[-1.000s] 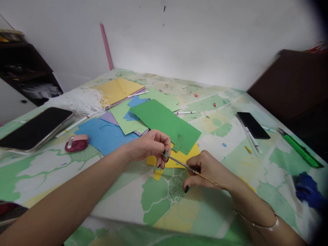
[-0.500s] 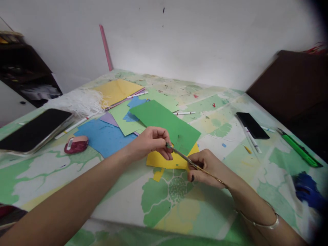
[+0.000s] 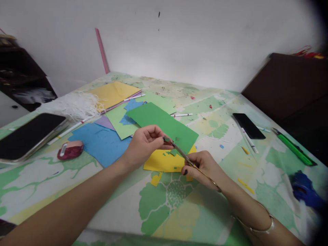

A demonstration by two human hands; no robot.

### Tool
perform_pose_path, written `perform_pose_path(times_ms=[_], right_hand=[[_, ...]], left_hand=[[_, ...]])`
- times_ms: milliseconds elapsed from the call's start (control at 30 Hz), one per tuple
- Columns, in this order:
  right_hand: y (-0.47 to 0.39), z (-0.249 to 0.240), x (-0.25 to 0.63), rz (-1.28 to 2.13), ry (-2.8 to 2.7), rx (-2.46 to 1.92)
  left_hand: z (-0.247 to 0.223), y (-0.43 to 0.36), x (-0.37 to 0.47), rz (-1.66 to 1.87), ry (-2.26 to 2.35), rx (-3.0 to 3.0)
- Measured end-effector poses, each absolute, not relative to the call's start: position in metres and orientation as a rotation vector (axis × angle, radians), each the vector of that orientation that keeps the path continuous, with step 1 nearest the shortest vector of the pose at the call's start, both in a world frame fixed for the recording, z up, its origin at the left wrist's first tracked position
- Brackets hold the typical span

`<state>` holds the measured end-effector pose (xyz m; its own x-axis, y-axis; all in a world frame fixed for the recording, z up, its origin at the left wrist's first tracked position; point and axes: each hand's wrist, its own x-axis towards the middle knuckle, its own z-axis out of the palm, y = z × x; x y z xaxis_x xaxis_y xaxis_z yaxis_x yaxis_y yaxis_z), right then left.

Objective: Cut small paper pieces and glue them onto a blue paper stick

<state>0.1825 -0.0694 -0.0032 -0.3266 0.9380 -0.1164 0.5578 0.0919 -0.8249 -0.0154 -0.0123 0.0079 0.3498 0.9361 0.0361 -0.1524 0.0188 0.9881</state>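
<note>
My right hand (image 3: 202, 167) is closed on a pair of slim metal scissors (image 3: 182, 153), whose blades point up and left. At their tips my left hand (image 3: 151, 141) pinches a tiny dark green piece (image 3: 166, 139), partly hidden by the fingers. Behind both hands lies a green paper sheet (image 3: 164, 118), overlapping a yellow sheet (image 3: 156, 162). Small green scraps (image 3: 175, 167) rest on the yellow sheet, and a yellow scrap (image 3: 156, 179) lies just in front of it.
Blue paper (image 3: 102, 143), a maroon object (image 3: 70, 150) and a large phone (image 3: 30, 136) are on the left. On the right lie a black phone (image 3: 248, 125), a green cutter (image 3: 294, 148) and a blue object (image 3: 306, 191). White strings (image 3: 74, 106) are heaped at the back left.
The view has shifted slightly. The scissor tips are closer to my left fingertips, and more small green scraps show on the yellow sheet.
</note>
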Motion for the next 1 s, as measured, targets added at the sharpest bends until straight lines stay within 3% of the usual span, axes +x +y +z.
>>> perform_pose_path(times_ms=[1000], right_hand=[[-0.069, -0.006, 0.175, 0.984, -1.942, -1.572]], left_hand=[[0.008, -0.023, -0.005, 1.065, 0.892, 1.171]])
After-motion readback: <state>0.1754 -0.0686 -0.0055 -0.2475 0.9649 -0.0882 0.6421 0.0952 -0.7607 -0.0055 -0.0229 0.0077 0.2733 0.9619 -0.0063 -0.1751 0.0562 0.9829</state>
